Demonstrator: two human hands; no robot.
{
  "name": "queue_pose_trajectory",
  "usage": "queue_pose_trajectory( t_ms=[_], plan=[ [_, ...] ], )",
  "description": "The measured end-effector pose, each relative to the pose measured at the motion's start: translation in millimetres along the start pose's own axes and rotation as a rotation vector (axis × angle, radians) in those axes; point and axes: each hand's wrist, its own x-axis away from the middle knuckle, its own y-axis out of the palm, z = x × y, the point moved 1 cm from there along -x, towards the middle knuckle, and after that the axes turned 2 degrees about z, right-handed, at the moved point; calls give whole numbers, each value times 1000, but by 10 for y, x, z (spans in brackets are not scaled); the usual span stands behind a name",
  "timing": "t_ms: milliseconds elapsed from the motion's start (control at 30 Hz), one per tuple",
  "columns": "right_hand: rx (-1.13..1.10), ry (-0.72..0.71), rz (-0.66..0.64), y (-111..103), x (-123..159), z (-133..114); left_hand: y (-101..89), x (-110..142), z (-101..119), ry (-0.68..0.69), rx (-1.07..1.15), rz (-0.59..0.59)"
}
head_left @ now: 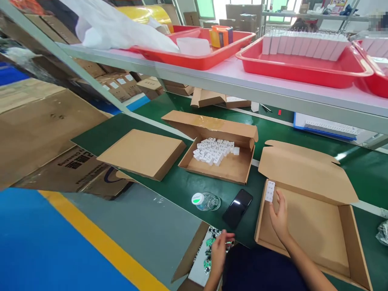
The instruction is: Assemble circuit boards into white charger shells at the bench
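right hand (280, 220) | fingers (278, 204) stood open, tips at near end of white strip (269, 190), no grip seen | strip lay lengthwise along left wall of carton (306, 173), ahead of fingers | right hand was nearer | left hand (218, 254) was over parts (209, 252), hold unclear

The person wears a dark navy garment (260, 268), and only a part of it is showing, at the bottom edge of the view. The right forearm (306, 268) is bare as far as the view reaches, and the left forearm (211, 283) is also bare. The left hand (218, 254) and the right hand (280, 220) are bare too, with slim fingers.
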Motion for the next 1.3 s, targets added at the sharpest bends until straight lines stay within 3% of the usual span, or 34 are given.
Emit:
queue_pose_trajectory(
  t_ms=[67,133,267,333,433,633,800,900,1067,1300],
  plan=[
    [-16,-63,-50,-14,-82,-144,-350,-224,1,-120,69,326],
    [-29,-120,-119,70,-209,-284,-661,-548,115,-203,122,558],
    [-22,-224,-268,420,-566,-520,-993,-1321,535,-278,156,743],
    [15,-258,-342,628,-797,-603,-1023,-1623,706,-333,129,826],
    [134,-252,-423,975,-1231,-666,-996,-1854,790,-430,52,952],
    [452,-146,-528,1817,-2161,-662,-974,-1894,665,-495,-95,1018],
    [643,-123,-588,2277,-2483,-602,-985,-1939,653,-542,-156,1037],
    [698,-146,-637,2332,-2504,-526,-979,-1957,645,-558,-181,1034],
    [709,-278,-809,2227,-2343,-500,-973,-1940,637,-548,-194,1030],
    [674,-641,-1001,2217,-1913,-876,-972,-1937,642,-517,-155,1043]
  ],
)
